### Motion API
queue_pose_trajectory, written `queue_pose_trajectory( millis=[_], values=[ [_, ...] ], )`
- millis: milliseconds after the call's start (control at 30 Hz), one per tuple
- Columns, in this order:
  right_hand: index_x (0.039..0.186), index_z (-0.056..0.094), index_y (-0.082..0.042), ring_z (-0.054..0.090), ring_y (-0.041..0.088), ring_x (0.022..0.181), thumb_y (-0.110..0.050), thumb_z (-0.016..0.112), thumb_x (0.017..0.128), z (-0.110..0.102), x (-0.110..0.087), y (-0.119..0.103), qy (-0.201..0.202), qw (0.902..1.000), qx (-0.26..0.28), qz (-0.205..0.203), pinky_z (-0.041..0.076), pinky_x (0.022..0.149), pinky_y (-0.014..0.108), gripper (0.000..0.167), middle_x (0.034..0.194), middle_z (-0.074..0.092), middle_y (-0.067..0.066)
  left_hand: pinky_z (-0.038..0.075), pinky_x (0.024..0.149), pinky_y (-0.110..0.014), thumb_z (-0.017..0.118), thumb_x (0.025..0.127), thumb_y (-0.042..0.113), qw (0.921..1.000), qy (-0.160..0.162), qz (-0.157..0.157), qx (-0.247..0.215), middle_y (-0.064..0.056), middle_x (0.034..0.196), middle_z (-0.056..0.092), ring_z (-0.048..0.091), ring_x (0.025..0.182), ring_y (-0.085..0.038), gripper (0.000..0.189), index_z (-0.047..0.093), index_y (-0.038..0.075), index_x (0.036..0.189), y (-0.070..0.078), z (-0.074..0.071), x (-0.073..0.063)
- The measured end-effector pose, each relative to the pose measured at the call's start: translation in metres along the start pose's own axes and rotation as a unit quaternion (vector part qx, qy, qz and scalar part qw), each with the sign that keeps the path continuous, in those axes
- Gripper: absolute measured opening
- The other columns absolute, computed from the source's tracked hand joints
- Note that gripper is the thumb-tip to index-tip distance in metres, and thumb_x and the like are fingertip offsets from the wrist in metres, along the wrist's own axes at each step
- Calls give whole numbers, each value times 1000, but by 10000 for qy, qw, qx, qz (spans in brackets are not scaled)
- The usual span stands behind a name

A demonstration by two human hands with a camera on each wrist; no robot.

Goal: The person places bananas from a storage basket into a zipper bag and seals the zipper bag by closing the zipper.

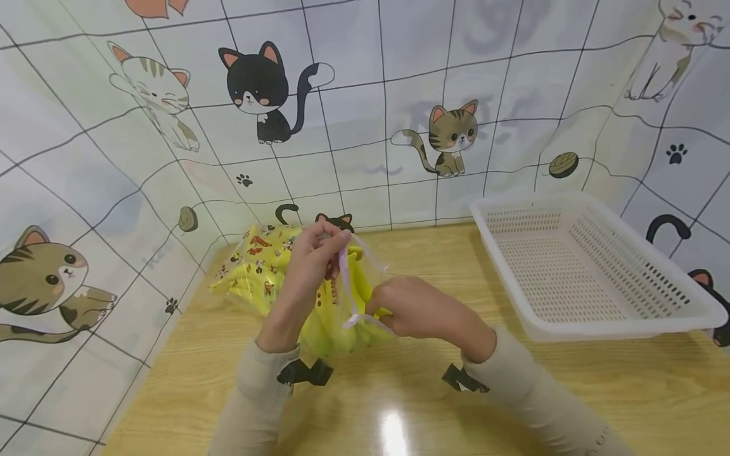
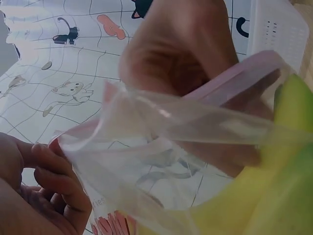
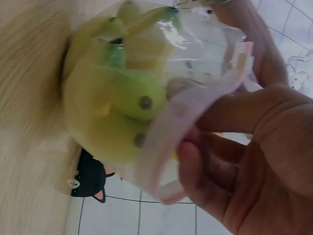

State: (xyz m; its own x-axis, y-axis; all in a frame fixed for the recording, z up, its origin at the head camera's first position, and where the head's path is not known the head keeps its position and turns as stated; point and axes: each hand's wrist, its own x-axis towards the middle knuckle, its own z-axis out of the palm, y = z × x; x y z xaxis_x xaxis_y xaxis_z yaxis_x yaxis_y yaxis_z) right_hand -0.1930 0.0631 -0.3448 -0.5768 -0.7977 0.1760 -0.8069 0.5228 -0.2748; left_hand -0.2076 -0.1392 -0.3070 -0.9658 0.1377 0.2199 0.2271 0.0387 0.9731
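A clear plastic bag (image 3: pixel 210 44) with a pale pink zip strip (image 3: pixel 171 122) along its mouth holds yellow-green bananas (image 1: pixel 319 332) on the table. My left hand (image 1: pixel 310 256) pinches one end of the bag's mouth, lifted above the fruit. At the opposite side of the mouth, my right hand (image 1: pixel 419 309) grips the pink strip between thumb and fingers. The mouth stands apart between the two hands in the left wrist view, where the bananas (image 2: pixel 274 176) show at the lower right. Brown spots mark the fruit in the right wrist view.
Behind my left hand lies a yellow pack with cartoon prints (image 1: pixel 259 259) in shiny clear film. A white perforated plastic basket (image 1: pixel 513 278) stands on the right of the wooden table (image 1: pixel 353 405). Cat-patterned sheeting (image 1: pixel 353 126) walls in the back and left side.
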Motion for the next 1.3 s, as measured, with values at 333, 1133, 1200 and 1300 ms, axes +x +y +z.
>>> queue_pose_trajectory(
  millis=[333,1133,1200,1300],
  values=[
    [95,80,-13,62,4,66,-10,77,91,-16,-8,21,1803,9828,-330,-243,53,62,22,7,89,79,-3,42,51,-23,60,105,24,9984,338,169,-416,4,60,60,50,50,-11,17,55,8,100,5,-5,-1],
    [101,77,-10,67,17,60,-36,65,101,-52,-27,34,1310,9430,1904,2393,51,59,33,28,93,73,7,62,89,-39,66,102,14,9693,1030,211,-2222,-16,103,77,80,91,-26,16,53,5,101,14,32,-20],
    [102,77,-7,67,19,60,-29,65,101,-52,-27,39,1328,9382,2166,2352,49,56,33,25,96,74,10,61,90,-40,66,101,14,9679,1006,207,-2296,-17,102,77,80,92,-26,16,53,5,101,15,35,-21],
    [103,79,-5,67,18,59,-23,67,99,-51,-27,42,1312,9338,2325,2383,49,55,32,22,101,75,11,61,90,-41,67,101,12,9663,966,204,-2378,-18,100,76,80,91,-27,16,53,5,99,14,38,-21]
  ],
)
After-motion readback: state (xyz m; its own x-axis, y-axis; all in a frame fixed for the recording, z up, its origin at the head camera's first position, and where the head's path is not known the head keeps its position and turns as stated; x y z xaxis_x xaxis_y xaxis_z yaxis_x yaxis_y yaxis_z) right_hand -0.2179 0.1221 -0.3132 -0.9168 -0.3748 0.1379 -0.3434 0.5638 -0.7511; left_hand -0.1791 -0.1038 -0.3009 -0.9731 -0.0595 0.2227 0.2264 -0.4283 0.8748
